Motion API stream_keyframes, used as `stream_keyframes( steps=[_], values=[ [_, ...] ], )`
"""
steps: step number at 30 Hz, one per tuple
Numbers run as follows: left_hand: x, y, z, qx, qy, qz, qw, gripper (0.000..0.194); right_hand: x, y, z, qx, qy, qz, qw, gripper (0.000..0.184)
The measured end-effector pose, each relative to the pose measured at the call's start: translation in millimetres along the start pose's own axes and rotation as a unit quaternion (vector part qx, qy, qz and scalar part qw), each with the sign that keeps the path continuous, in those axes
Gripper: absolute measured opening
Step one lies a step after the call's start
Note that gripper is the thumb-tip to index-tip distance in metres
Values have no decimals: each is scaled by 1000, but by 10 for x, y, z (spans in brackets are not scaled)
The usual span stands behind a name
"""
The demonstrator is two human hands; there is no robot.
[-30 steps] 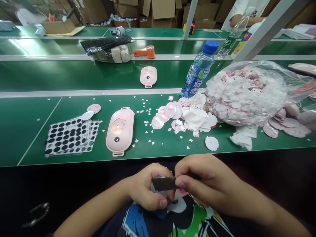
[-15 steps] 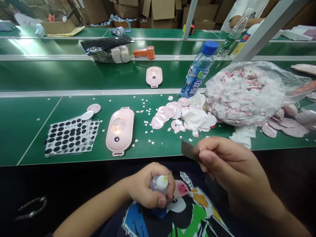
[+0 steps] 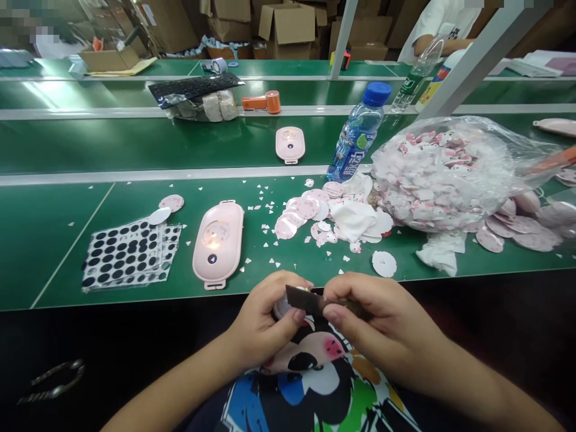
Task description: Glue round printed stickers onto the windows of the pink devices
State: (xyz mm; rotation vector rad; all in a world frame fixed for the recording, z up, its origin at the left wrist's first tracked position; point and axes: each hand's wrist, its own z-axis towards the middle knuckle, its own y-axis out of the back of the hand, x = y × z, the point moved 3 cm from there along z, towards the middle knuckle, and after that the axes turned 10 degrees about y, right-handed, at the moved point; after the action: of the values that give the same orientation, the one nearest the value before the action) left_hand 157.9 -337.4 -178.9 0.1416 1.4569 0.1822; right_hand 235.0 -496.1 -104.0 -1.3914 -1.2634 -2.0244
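Observation:
My left hand [image 3: 263, 324] is wrapped round a small translucent squeeze bottle [image 3: 281, 306]. Its white cap is mostly hidden behind a thin dark metal blade [image 3: 302, 300]. That blade is pinched between thumb and fingers of my right hand [image 3: 382, 318], its flat end over the bottle's top. Whether blade and bottle touch, I cannot tell. Beyond my hands, near the table edge, lies a white disc [image 3: 384, 264]. A pink oval device [image 3: 218, 243] with a clear round window lies further left, among small white triangular scraps [image 3: 271, 262].
Sheets of black dots [image 3: 123, 252] lie at left. Pink patterned discs [image 3: 306, 207], a blue-capped bottle [image 3: 357, 132] and a big clear bag of cut pieces [image 3: 445, 174] crowd the right. Another pink device [image 3: 290, 144] lies further back. A metal post [image 3: 481, 60] slants at upper right.
My right hand has moved left with the blade, bringing it over the bottle. My left hand has risen slightly. A white disc now shows near the table edge where my right hand was.

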Motion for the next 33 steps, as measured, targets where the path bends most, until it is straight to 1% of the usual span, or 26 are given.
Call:
stream_keyframes(
  steps=[2, 4, 9, 13, 16, 21, 26, 28, 31, 32, 33],
  values=[
    [-11, -3, 15, -4, -7, 9, 1000, 18, 10, 13, 12, -14, 6, -7, 1000, 15],
    [-10, -7, 27, -7, 1, 12, 1000, 18, 21, 20, 17, -20, 13, -13, 1000, 15],
    [1, -8, 16, -11, 24, 14, 1000, 15, 31, 6, 3, -14, 31, -20, 999, 14],
    [-10, -1, 2, -15, 31, 20, 999, 15, 21, -1, 14, -15, 37, -16, 999, 13],
    [-18, -2, 7, -7, 37, 25, 999, 10, 21, -3, 18, -13, 42, -13, 999, 13],
    [-2, -7, 7, 2, 50, 37, 998, 11, 17, -15, 16, -8, 36, -8, 999, 13],
    [0, -13, -4, -2, 41, 38, 998, 10, 13, -14, 13, -13, 46, -7, 999, 15],
    [-9, -14, 0, -9, 28, 45, 999, 15, 21, 39, -21, -49, 56, -23, 997, 15],
    [-9, -11, 7, -23, 23, 58, 998, 17, 52, 186, -98, -150, 66, -39, 986, 13],
    [-4, -9, 8, -26, 25, 59, 998, 16, 67, 224, -115, -169, 66, -41, 983, 12],
    [3, -7, 8, -29, 28, 59, 997, 16, 83, 248, -121, -174, 65, -43, 982, 10]
  ],
)
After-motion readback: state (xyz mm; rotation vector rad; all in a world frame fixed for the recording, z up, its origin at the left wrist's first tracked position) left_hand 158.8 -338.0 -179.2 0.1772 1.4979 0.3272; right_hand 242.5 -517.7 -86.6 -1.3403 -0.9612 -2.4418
